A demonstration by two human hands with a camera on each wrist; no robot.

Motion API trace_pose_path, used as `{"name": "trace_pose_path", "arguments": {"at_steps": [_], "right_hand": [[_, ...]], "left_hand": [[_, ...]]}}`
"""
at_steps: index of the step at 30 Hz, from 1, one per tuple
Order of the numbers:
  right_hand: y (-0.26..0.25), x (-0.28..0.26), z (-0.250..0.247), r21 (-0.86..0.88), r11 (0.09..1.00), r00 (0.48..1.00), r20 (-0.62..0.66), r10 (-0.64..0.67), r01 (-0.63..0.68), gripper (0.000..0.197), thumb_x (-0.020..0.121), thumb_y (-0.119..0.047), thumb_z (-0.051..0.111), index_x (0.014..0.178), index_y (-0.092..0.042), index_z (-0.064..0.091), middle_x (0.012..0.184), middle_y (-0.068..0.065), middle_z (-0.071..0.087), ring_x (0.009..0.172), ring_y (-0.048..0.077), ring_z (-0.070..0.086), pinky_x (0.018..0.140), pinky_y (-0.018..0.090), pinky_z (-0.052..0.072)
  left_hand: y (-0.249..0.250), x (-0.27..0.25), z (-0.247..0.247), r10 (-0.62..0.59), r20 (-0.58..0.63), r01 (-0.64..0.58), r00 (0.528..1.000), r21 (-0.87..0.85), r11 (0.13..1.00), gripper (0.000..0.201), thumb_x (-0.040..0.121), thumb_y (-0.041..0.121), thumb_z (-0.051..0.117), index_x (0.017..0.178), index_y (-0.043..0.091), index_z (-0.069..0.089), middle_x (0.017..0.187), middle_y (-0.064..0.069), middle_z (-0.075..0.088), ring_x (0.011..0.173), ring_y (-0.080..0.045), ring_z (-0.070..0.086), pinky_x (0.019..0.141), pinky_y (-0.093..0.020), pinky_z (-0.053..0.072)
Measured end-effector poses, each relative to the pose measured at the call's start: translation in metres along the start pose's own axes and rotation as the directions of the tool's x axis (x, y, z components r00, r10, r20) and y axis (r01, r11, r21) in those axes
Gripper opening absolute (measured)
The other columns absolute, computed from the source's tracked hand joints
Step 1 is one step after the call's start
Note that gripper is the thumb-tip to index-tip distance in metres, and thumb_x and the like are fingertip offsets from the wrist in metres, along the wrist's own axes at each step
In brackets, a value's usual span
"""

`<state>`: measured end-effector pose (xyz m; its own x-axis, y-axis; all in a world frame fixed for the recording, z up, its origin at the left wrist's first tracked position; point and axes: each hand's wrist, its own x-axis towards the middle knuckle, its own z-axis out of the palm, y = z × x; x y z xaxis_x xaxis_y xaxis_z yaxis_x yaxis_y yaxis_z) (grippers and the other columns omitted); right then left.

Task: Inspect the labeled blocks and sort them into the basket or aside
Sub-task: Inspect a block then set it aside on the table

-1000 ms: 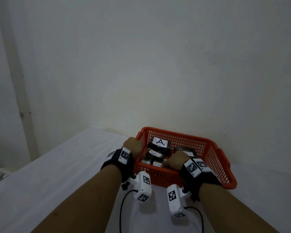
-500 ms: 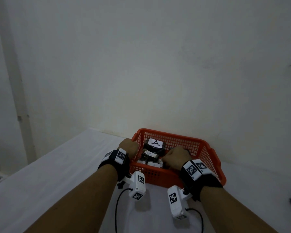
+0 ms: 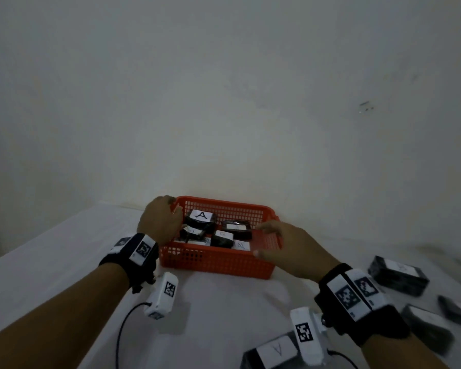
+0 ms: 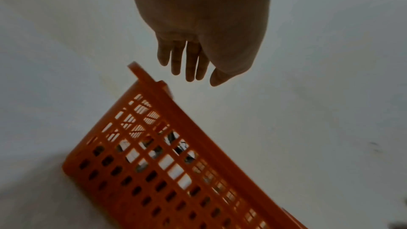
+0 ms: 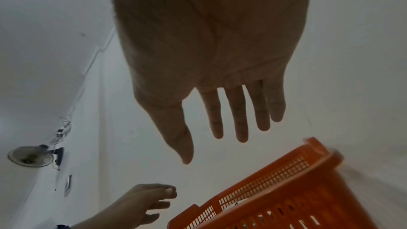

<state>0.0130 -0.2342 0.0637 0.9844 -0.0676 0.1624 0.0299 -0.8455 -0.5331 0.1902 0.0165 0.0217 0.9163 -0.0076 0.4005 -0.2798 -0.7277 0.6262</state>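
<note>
The orange basket (image 3: 218, 265) stands on the white table against the wall and holds several black blocks with white labels, one marked A (image 3: 201, 216). My left hand (image 3: 161, 219) hovers at the basket's far left corner. Its fingers (image 4: 187, 62) are straight and hold nothing, just off the rim of the basket (image 4: 176, 171). My right hand (image 3: 282, 243) is spread flat above the basket's near right corner. Its fingers (image 5: 237, 119) are empty and clear of the basket (image 5: 286, 189). The left hand (image 5: 143, 203) shows there too.
Loose black blocks lie on the table to the right (image 3: 398, 275), (image 3: 426, 326), (image 3: 458, 311). One marked A (image 3: 274, 351) lies under my right wrist. The wall stands right behind the basket. A wall fan (image 5: 28, 156) hangs far off.
Both hands gripped the basket's near rim before; they have let go and spread apart with straight fingers. The head view has tipped down, bringing the loose blocks at right into sight.
</note>
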Motion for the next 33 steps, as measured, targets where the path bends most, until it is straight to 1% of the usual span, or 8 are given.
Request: {"name": "trace_pose_path", "arguments": {"at_steps": [2,4,9,16,21,25,28,33], "right_hand": [[0.009,-0.028,-0.004,0.006,1.0,0.999,0.04,-0.026,0.025,0.061,0.088,-0.035,0.08,0.142,-0.033,0.052,0.131,-0.016,0.057,0.11,0.0,0.054,0.081,0.004,0.039],[0.02,-0.052,-0.005,-0.022,0.999,0.996,0.087,-0.036,0.038,0.068,0.088,-0.037,0.08,0.147,-0.034,0.047,0.136,-0.019,0.053,0.116,-0.004,0.048,0.085,0.0,0.036],[0.05,-0.088,0.003,-0.092,0.996,0.978,0.21,-0.003,0.023,0.09,0.083,-0.048,0.08,0.158,-0.036,0.032,0.163,-0.013,0.035,0.147,0.007,0.035,0.115,0.024,0.03],[0.062,-0.112,0.02,-0.166,0.986,0.949,0.313,0.043,0.01,0.088,0.082,-0.039,0.084,0.157,-0.036,0.037,0.163,-0.01,0.038,0.147,0.013,0.037,0.12,0.031,0.032],[0.063,-0.117,0.027,-0.212,0.977,0.934,0.354,0.053,0.025,0.071,0.084,-0.025,0.083,0.148,-0.027,0.053,0.151,-0.003,0.055,0.138,0.018,0.051,0.108,0.027,0.039],[0.068,-0.116,0.026,-0.167,0.986,0.943,0.329,0.048,0.008,0.046,0.088,-0.018,0.078,0.133,-0.024,0.067,0.133,-0.004,0.065,0.12,0.018,0.063,0.091,0.023,0.046],[0.076,-0.114,0.025,-0.091,0.995,0.942,0.329,0.058,-0.03,0.036,0.09,-0.017,0.076,0.125,-0.023,0.072,0.126,-0.005,0.07,0.108,0.014,0.068,0.091,0.026,0.053],[0.092,-0.105,0.023,0.146,0.987,0.982,0.187,0.032,-0.06,0.033,0.092,-0.027,0.076,0.124,-0.024,0.071,0.118,-0.006,0.073,0.099,0.013,0.071,0.093,0.028,0.056]], "left_hand": [[0.018,-0.032,-0.003,0.113,0.015,-0.113,0.993,0.004,0.994,0.039,0.098,0.028,0.057,0.132,0.009,0.061,0.132,-0.011,0.063,0.118,-0.028,0.06,0.098,-0.039,0.047],[0.034,-0.066,-0.004,0.212,0.056,-0.211,0.976,-0.012,0.977,0.038,0.098,0.031,0.059,0.132,0.014,0.061,0.131,-0.004,0.064,0.117,-0.023,0.061,0.096,-0.035,0.048],[0.063,-0.139,-0.006,0.364,0.353,-0.335,0.862,-0.144,0.931,0.039,0.098,0.046,0.057,0.131,0.027,0.064,0.127,0.009,0.067,0.113,-0.007,0.063,0.101,-0.036,0.054],[0.082,-0.205,0.009,0.253,0.6,-0.364,0.758,0.067,0.929,0.078,0.085,0.071,0.059,0.148,0.027,0.048,0.152,0.009,0.049,0.138,-0.01,0.046,0.113,-0.029,0.037],[0.087,-0.23,0.02,0.211,0.704,-0.383,0.678,0.093,0.919,0.063,0.081,0.055,0.076,0.135,0.026,0.063,0.129,0.008,0.067,0.11,-0.007,0.063,0.093,-0.021,0.052],[0.089,-0.231,0.021,0.225,0.714,-0.381,0.663,0.063,0.922,0.04,0.084,0.034,0.078,0.123,0.024,0.071,0.115,0.007,0.073,0.094,-0.007,0.067,0.084,-0.019,0.055],[0.087,-0.223,0.019,0.231,0.715,-0.351,0.66,0.021,0.936,0.039,0.084,0.031,0.077,0.121,0.025,0.073,0.111,0.009,0.074,0.094,-0.005,0.068,0.086,-0.021,0.057],[0.08,-0.202,0.018,0.247,0.641,-0.171,0.727,-0.179,0.969,0.029,0.086,0.025,0.076,0.115,0.027,0.074,0.097,0.008,0.077,0.087,-0.007,0.072,0.085,-0.024,0.057]]}}
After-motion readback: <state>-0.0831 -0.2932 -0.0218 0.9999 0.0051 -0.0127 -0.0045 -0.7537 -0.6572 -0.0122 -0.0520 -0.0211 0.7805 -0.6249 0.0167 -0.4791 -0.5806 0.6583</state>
